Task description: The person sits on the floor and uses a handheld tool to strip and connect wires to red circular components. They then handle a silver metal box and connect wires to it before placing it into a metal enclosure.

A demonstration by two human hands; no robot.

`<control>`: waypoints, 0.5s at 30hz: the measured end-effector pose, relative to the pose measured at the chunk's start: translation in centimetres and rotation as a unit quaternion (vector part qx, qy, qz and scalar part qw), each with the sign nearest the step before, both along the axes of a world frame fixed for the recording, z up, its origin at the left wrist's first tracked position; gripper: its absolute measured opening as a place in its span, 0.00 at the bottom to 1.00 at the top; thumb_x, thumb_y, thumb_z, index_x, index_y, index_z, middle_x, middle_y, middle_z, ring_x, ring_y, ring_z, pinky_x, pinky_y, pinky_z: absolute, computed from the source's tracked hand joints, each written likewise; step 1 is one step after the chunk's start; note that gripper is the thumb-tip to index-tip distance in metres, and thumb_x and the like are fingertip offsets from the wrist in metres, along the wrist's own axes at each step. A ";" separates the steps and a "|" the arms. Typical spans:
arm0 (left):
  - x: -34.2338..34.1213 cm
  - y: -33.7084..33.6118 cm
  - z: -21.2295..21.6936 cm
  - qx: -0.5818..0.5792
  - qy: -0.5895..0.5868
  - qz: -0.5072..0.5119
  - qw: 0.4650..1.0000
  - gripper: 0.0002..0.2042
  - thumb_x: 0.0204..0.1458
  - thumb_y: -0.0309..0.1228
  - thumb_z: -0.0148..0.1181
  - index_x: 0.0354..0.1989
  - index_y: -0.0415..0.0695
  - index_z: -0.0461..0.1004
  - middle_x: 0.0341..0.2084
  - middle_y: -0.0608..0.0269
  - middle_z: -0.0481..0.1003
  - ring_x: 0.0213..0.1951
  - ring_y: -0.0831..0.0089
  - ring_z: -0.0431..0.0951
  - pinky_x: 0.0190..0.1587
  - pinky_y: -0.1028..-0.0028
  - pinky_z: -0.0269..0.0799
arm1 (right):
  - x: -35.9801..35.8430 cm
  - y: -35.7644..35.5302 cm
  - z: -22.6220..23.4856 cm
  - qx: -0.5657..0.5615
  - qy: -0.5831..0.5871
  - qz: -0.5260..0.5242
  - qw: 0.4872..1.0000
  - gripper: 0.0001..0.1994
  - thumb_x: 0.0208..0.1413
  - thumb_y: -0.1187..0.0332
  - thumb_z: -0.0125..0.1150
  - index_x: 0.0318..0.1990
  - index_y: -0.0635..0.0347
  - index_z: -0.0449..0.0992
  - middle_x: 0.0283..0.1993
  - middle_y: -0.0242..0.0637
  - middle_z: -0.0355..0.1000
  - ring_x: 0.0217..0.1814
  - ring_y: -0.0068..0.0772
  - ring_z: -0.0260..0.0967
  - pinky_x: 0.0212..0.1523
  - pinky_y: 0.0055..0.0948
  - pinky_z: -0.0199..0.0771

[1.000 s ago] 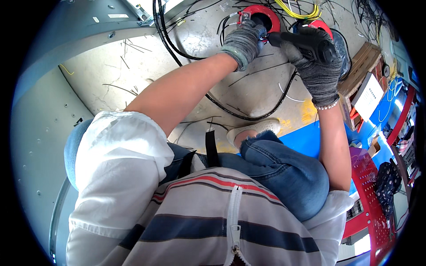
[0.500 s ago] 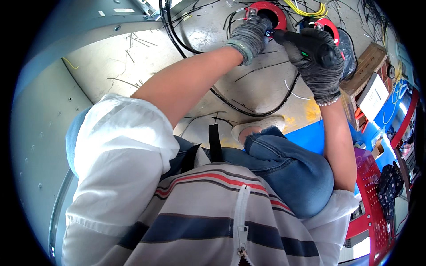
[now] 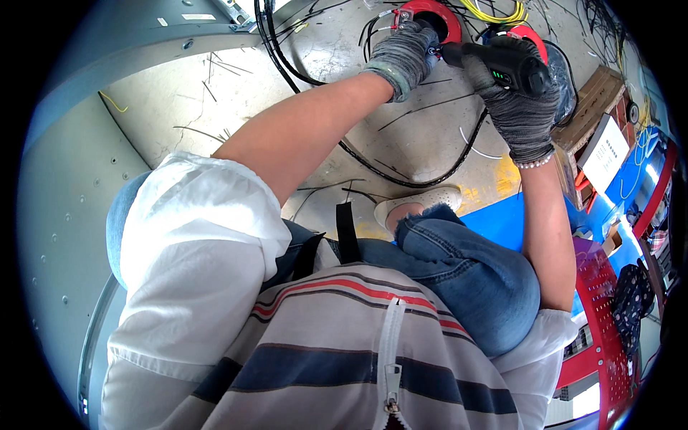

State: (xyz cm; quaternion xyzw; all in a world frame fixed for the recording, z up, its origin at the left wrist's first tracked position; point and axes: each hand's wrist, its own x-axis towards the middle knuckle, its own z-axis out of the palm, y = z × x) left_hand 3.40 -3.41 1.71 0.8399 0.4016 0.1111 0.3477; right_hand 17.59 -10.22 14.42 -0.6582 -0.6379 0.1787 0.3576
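Two red rings (image 3: 451,25), one power tool (image 3: 496,63), one printed sheet (image 3: 603,158).
Right grip (image 3: 525,111) is clasping the power tool; left grip (image 3: 403,61) is curling, hold unclear.

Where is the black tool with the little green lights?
The black tool is at the upper right of the head view, in the gloved right hand, its nose pointing left toward the gloved left hand near a red ring.
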 end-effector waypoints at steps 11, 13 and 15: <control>-0.4 -0.3 0.1 -0.003 -0.005 0.020 1.000 0.15 0.44 0.34 0.58 0.40 0.42 0.70 0.38 0.50 0.70 0.42 0.54 0.71 0.45 0.62 0.67 | -0.1 0.1 0.1 -0.048 0.030 -0.022 0.998 0.19 0.40 0.64 0.71 0.40 0.59 0.73 0.34 0.36 0.74 0.36 0.25 0.73 0.38 0.23 0.74; -0.3 -0.3 0.1 0.013 -0.018 0.023 0.999 0.15 0.44 0.34 0.58 0.40 0.42 0.70 0.39 0.51 0.70 0.42 0.54 0.71 0.46 0.62 0.67 | -0.1 0.1 0.5 -0.034 0.008 -0.016 0.999 0.18 0.40 0.65 0.71 0.40 0.59 0.73 0.34 0.35 0.74 0.36 0.25 0.73 0.38 0.22 0.74; 0.0 -0.4 -0.4 0.058 -0.038 0.027 0.997 0.15 0.44 0.34 0.57 0.40 0.41 0.70 0.39 0.51 0.70 0.43 0.55 0.70 0.46 0.63 0.67 | -0.2 0.0 0.7 -0.025 -0.011 -0.015 1.000 0.18 0.40 0.65 0.71 0.40 0.59 0.73 0.34 0.35 0.74 0.36 0.24 0.73 0.38 0.22 0.74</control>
